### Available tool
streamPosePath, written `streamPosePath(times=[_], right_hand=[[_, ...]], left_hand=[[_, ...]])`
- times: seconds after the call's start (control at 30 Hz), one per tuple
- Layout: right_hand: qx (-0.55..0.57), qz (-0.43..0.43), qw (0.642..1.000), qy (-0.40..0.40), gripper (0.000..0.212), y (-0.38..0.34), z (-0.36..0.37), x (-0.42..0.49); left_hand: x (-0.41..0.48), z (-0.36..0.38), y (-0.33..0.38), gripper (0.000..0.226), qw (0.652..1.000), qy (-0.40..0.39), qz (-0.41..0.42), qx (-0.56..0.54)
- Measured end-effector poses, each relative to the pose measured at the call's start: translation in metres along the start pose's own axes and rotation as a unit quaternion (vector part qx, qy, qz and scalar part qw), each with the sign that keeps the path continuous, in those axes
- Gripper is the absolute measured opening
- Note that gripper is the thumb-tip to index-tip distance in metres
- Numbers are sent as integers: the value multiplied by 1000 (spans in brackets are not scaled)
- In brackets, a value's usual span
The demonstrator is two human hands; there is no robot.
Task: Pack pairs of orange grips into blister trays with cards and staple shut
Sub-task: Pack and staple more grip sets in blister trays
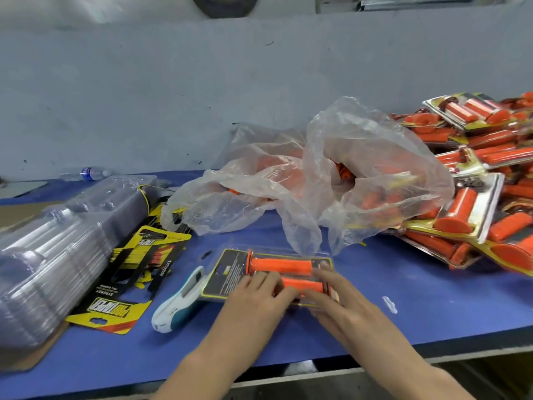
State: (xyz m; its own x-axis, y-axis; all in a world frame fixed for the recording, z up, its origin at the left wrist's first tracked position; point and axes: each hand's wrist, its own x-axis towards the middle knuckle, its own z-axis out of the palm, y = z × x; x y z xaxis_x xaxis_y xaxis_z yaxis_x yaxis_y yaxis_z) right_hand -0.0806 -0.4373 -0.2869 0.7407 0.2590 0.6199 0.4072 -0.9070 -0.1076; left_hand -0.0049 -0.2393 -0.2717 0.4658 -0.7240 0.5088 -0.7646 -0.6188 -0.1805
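Both bare forearms in from the bottom edge, the left angling toward one o'clock, the right toward eleven. Left hand (256, 297) palm down, fingers loosely extended and close together; right hand (339, 303) palm down too, fingers spread flat, the two sets of fingertips nearly meeting

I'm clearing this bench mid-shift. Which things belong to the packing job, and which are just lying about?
Job: tray being filled, grips, card, stapler, tray stack, loose cards, bag of grips, finished packs.

Lying about: water bottle, plastic scrap.
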Motion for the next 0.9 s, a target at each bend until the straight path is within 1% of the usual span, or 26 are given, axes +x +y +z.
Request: streamPosePath(times=[0.03, 0.07, 0.17, 0.23, 0.3, 0.43, 0.53, 0.57, 0.67, 0.7, 0.77, 0.83, 0.9], right_hand=[[10, 13, 1000, 1, 53, 2, 0, -1], [3, 24, 1000, 6, 52, 4, -2, -2], [-36, 17, 999, 15, 32, 15, -10, -3], [-38, 6, 999, -20, 23, 23, -14, -6], [-22, -6, 999, -47, 19, 28, -17, -11], [3, -55, 997, -48, 13, 37, -20, -6], [-12, -94, 995, -36, 13, 39, -17, -2], [-16, -106, 994, -35, 14, 39, -15, -1], [-34, -134, 990, -35, 22, 36, -10, 3], [-42, -143, 988, -33, 22, 34, -8, 4], [-54, -167, 984, -18, 20, 28, -3, 5], [-44, -169, 985, 0, 29, 23, -1, 6], [-37, -160, 986, 12, 26, 22, 0, 6]], left_hand=[[2, 2, -1, 27, 1000, 16, 0, 0], [4, 4, -3, 23, 1000, 29, 1, -6], [4, 3, -7, 12, 998, 48, 1, -30], [2, 3, -4, 6, 997, 53, -6, -49], [-1, 4, -5, 5, 995, 53, -12, -79], [-9, 6, -13, 8, 984, 26, -30, -173], [-13, 5, -19, 3, 975, 17, -32, -218], [-14, 4, -20, 6, 976, 16, -29, -217], [-16, 5, -17, 14, 986, 17, -3, -165], [-16, 7, -12, 14, 990, 21, 11, -142], [-14, 11, -4, 9, 991, 47, 32, -124], [-12, 12, -1, 9, 987, 74, 28, -143], [-14, 11, -3, 11, 980, 85, 4, -177]])
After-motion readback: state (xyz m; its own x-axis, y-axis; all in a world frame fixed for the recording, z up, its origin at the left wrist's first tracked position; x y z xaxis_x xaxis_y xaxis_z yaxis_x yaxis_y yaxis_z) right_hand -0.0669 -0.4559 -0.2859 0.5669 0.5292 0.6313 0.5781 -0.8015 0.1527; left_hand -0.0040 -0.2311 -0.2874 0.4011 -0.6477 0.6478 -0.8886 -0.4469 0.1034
